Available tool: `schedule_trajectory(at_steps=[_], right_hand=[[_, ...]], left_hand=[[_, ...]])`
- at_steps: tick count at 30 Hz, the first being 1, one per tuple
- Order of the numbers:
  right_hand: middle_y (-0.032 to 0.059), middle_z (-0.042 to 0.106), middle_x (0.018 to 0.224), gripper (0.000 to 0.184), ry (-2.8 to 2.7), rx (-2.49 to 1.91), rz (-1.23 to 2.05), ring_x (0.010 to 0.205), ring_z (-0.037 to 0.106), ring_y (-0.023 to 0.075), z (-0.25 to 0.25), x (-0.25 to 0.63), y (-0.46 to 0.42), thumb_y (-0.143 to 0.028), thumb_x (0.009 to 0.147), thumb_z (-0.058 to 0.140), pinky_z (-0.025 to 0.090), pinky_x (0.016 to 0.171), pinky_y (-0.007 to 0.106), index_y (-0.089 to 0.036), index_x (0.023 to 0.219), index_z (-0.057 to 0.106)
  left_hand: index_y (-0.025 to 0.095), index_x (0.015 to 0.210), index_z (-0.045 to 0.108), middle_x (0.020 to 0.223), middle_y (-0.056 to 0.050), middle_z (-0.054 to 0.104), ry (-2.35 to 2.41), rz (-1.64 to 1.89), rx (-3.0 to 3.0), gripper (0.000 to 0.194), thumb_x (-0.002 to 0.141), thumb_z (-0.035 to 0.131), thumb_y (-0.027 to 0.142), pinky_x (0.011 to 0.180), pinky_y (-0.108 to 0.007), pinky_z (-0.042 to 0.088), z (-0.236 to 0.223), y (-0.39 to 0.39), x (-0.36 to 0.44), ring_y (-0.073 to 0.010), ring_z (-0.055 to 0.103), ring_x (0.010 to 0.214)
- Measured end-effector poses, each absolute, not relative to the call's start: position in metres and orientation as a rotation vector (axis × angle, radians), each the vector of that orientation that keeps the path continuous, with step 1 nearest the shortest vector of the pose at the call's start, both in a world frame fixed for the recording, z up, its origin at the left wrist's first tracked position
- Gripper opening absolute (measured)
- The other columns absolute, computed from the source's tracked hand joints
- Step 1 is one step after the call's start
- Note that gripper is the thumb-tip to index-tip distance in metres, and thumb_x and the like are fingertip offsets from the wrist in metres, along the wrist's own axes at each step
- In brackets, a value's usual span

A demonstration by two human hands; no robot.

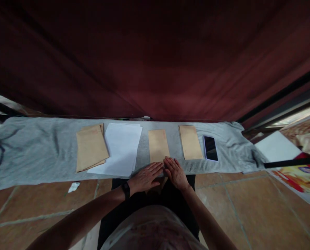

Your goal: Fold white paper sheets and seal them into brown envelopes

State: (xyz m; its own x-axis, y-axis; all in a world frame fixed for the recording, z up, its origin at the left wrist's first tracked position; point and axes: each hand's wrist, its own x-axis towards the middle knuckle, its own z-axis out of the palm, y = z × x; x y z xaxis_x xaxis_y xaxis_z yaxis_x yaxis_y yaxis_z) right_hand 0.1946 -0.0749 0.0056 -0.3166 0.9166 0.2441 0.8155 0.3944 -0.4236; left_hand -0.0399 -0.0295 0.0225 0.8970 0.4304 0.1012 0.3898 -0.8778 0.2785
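A brown paper envelope (158,144) lies on the grey cloth straight in front of me, with faint red print in its far corner. My left hand (147,176) rests on the near end of it, palm down and fingers stretched out. Beside it, my right hand (176,173) lies flat at the envelope's near right corner, thumb toward the left hand. Both hands partly cover the near edge. To the left is a stack of white paper sheets (122,147), overlapped by a pile of brown envelopes (91,146). A smaller envelope pile (190,141) sits to the right.
A phone (210,148) with a dark screen lies right of the small pile. The grey cloth (48,149) covers a narrow bench, backed by a dark red curtain (155,69). A colourful printed box (303,180) and a white sheet (277,147) are at far right.
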Motion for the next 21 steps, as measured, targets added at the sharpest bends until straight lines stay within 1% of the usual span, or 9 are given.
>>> schedule_trajectory(at_steps=[4,8,11,14,16,18,21], right_hand=[[0.008,0.045,0.154,0.053,-2.199,-1.516,0.283,0.142,0.043,0.0231,0.004,0.202,-0.081,-0.028,0.103,0.044,0.034,0.118,0.05,-0.025,0.154,0.033],[0.0075,0.046,0.153,0.054,-2.194,-1.529,0.233,0.141,0.043,0.0243,0.005,0.209,-0.088,-0.028,0.103,0.045,0.034,0.117,0.051,-0.025,0.155,0.032],[0.0076,0.054,0.147,0.05,-2.159,-1.571,0.191,0.135,0.049,0.0258,0.008,0.21,-0.091,-0.026,0.102,0.046,0.04,0.112,0.05,-0.026,0.151,0.039],[0.0095,0.063,0.133,0.042,-1.992,-1.711,0.155,0.117,0.059,0.0271,0.01,0.199,-0.088,-0.024,0.099,0.048,0.049,0.097,0.046,-0.026,0.141,0.05],[0.0115,0.066,0.12,0.037,-1.838,-1.82,0.121,0.104,0.062,0.0274,0.008,0.187,-0.08,-0.021,0.097,0.048,0.052,0.087,0.044,-0.023,0.134,0.054],[0.0121,0.066,0.105,0.032,-1.732,-1.892,0.099,0.094,0.062,0.0277,0.004,0.175,-0.07,-0.018,0.094,0.05,0.053,0.081,0.043,-0.019,0.125,0.058],[0.0096,0.063,0.088,0.015,-1.623,-1.978,0.097,0.083,0.061,0.0269,-0.004,0.162,-0.052,-0.016,0.09,0.052,0.054,0.075,0.041,-0.02,0.101,0.062]], left_hand=[[0.018,0.156,0.026,0.161,-0.011,0.032,0.697,0.23,2.835,0.071,0.097,0.05,0.05,0.122,-0.039,0.024,0.019,-0.034,-0.053,-0.0229,0.027,0.15],[0.018,0.157,0.024,0.162,-0.011,0.031,0.732,0.23,2.871,0.07,0.098,0.05,0.047,0.121,-0.039,0.026,0.014,-0.037,-0.065,-0.0224,0.028,0.149],[0.019,0.157,0.024,0.16,-0.01,0.035,0.759,0.273,2.899,0.065,0.1,0.045,0.043,0.12,-0.039,0.029,0.011,-0.038,-0.068,-0.0216,0.034,0.147],[0.019,0.156,0.026,0.157,-0.011,0.04,0.814,0.319,2.916,0.062,0.101,0.042,0.041,0.117,-0.04,0.034,0.007,-0.04,-0.066,-0.0229,0.04,0.144],[0.018,0.157,0.026,0.156,-0.011,0.043,0.851,0.361,2.929,0.061,0.101,0.04,0.039,0.115,-0.04,0.038,0.002,-0.041,-0.063,-0.0235,0.043,0.142],[0.019,0.157,0.025,0.154,-0.01,0.046,0.881,0.414,2.95,0.06,0.101,0.039,0.036,0.113,-0.04,0.04,-0.004,-0.041,-0.059,-0.0232,0.046,0.139],[0.021,0.158,0.022,0.15,-0.008,0.051,0.938,0.494,2.973,0.061,0.101,0.038,0.036,0.111,-0.041,0.042,-0.011,-0.041,-0.055,-0.0237,0.05,0.136]])
